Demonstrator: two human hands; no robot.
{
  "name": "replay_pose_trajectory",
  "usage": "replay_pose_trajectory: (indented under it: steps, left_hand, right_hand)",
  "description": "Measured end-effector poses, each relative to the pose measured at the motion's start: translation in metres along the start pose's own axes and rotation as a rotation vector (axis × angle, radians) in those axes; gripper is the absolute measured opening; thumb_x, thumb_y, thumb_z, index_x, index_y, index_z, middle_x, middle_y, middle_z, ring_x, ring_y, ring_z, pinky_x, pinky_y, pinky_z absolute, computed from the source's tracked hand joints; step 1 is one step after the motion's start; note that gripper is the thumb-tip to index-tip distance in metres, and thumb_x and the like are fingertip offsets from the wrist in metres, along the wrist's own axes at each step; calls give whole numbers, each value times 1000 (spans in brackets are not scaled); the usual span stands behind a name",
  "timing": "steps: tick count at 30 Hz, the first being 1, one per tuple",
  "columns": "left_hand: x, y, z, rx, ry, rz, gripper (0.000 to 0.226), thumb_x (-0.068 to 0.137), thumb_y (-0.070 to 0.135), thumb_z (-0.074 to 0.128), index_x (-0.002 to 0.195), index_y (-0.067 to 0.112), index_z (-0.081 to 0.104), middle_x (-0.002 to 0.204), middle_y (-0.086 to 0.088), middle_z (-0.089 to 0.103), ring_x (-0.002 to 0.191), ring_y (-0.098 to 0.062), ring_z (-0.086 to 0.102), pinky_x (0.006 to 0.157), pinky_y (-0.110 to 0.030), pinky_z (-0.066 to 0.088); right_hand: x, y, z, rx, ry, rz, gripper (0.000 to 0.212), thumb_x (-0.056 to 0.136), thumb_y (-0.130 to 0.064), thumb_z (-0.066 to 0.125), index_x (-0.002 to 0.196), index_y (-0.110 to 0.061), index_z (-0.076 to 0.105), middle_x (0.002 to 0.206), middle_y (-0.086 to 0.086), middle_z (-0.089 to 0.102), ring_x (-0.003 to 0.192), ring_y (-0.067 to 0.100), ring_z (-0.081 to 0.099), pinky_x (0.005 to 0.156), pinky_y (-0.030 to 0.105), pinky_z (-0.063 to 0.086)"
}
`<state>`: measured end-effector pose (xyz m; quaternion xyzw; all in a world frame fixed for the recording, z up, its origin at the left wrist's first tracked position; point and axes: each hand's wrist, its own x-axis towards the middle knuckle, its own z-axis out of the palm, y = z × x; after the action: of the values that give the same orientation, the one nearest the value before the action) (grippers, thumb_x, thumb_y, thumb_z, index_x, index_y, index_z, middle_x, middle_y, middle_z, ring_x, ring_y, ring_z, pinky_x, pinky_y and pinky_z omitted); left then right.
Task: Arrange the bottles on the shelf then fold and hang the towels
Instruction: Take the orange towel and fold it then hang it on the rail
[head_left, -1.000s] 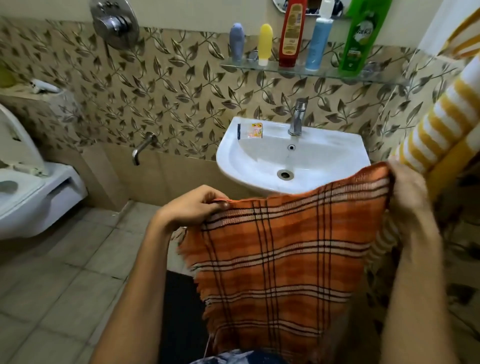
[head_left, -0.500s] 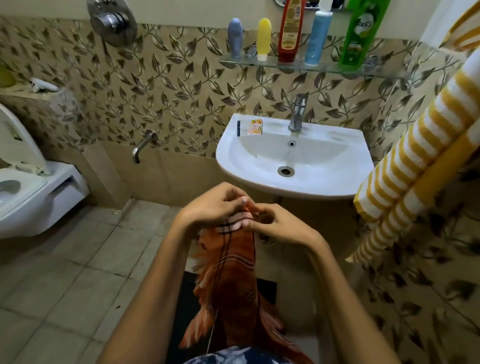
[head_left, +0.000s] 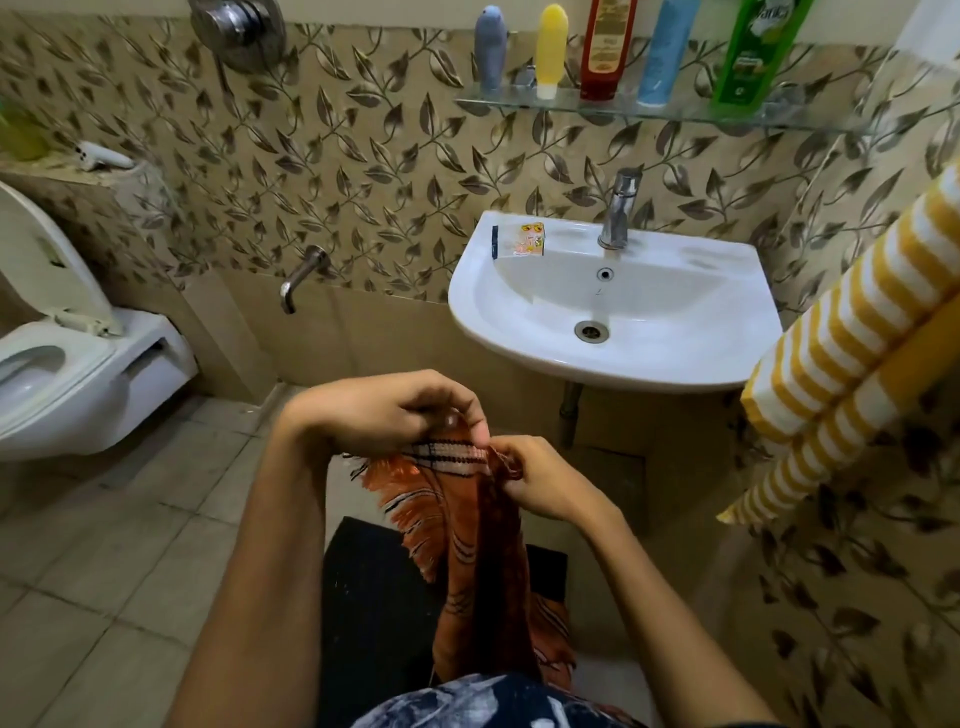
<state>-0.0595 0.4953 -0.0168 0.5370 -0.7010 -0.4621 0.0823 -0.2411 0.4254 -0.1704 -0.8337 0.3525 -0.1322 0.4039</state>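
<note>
An orange checked towel (head_left: 478, 561) hangs folded in half lengthwise in front of me, its fringe to the left. My left hand (head_left: 384, 413) pinches its top edge, and my right hand (head_left: 540, 480) pinches the same edge beside it, fingertips almost touching. On the glass shelf (head_left: 649, 106) above the sink stand several bottles: grey (head_left: 490, 47), yellow (head_left: 551, 49), red (head_left: 605, 49), blue (head_left: 665, 52) and green (head_left: 753, 52). A yellow-and-white striped towel (head_left: 857, 332) hangs folded at the right.
A white sink (head_left: 727, 358) with a tap (head_left: 618, 208) is straight ahead, a small sachet (head_left: 527, 241) on its rim. A toilet (head_left: 78, 374) stands at the left, a wall spout (head_left: 301, 275) between them. A black mat (head_left: 374, 613) lies on the tiled floor.
The towel was spread wide between my hands; I brought them together, folding it in half. Since half a second ago my hands have stayed joined at the top edge.
</note>
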Motion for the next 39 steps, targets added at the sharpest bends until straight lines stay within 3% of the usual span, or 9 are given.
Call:
replay_pose_trajectory:
  steps: [4,10,16,19,22,25,31,35,39]
  left_hand:
    - [-18,4,-10,-102,-22,19,42,95,-15,27,113,0,61,100,-3,70,74,8,68,65,-4,51]
    - [-21,-25,-20,-113,9,-187,64,88,-22,23,119,16,64,123,-4,66,112,-15,64,96,-39,52]
    - [13,-50,-1,-153,-20,-407,63,88,-20,39,132,26,42,95,-1,63,59,-7,64,48,-20,53]
    - [28,-50,13,-325,28,-335,60,88,-20,38,129,23,44,99,-4,62,69,-5,65,64,-23,55]
    - [48,-52,21,-528,89,-321,49,90,-15,35,127,8,55,111,-17,61,94,-26,56,81,-36,46]
    - [57,-52,25,-529,190,-382,24,95,10,47,107,-1,66,100,-21,60,91,-30,49,81,-41,40]
    - [69,-47,31,-771,438,-447,45,89,49,55,65,11,62,45,4,49,37,-9,40,49,-19,34]
    - [76,-44,39,-642,765,-351,29,79,19,70,51,14,68,47,-2,59,49,-19,52,50,-23,45]
    - [74,-33,34,-591,1033,-258,18,66,28,64,52,20,72,58,-13,69,64,-34,67,70,-45,56]
  right_hand:
    - [4,21,21,-73,113,133,21,77,-6,57,74,-27,54,87,1,61,83,17,57,69,38,46]
    - [7,37,6,-72,106,337,31,86,0,48,67,-24,54,91,13,69,84,22,63,64,28,41]
    - [13,6,-19,-18,137,262,41,98,-34,44,60,-20,45,53,-6,44,58,9,44,59,33,30]
    - [14,-21,-22,53,204,206,44,96,-32,47,54,-21,39,44,-11,48,48,2,44,52,24,29]
    - [15,-41,-16,30,180,171,39,95,-37,47,60,-20,49,49,-8,49,52,4,45,53,25,31]
    - [14,-46,-11,3,167,162,40,97,-38,45,58,-27,45,53,-8,41,54,5,40,55,27,29]
    - [11,-37,-9,-4,214,110,45,94,-43,47,53,-27,40,51,-6,41,55,13,44,56,31,32]
    - [12,-32,1,29,211,80,21,91,-46,47,92,-30,61,82,-8,65,86,20,63,73,39,50]
    - [12,-20,13,201,280,50,24,88,-37,57,107,-23,62,97,-5,69,87,7,65,78,31,54]
